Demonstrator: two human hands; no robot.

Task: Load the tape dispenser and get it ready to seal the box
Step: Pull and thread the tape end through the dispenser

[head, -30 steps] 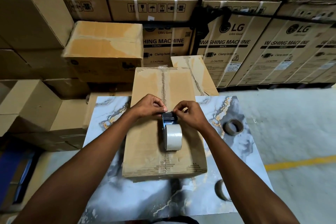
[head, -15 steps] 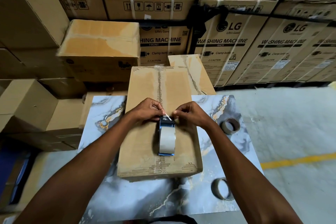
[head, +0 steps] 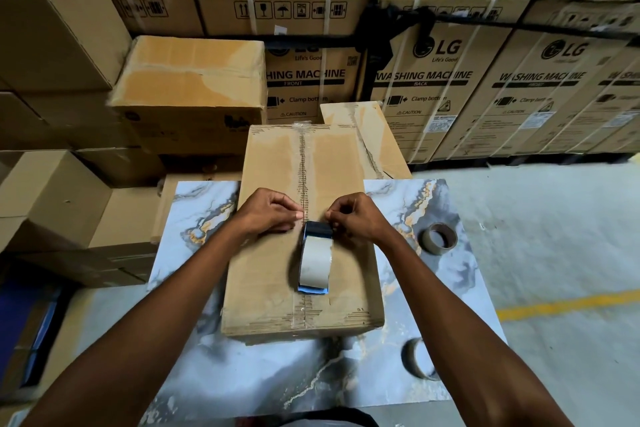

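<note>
Head view, middle of the frame: both hands, left [head: 268, 213] and right [head: 356, 218], pinch the tape end at the dispenser [head: 316, 255]. Best to pull it straight and flat.

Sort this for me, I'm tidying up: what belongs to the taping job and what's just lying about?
In use: dispenser, tape roll, box, left hand, right hand.
Lying about: spare roll, empty core, stacked cartons.
</note>
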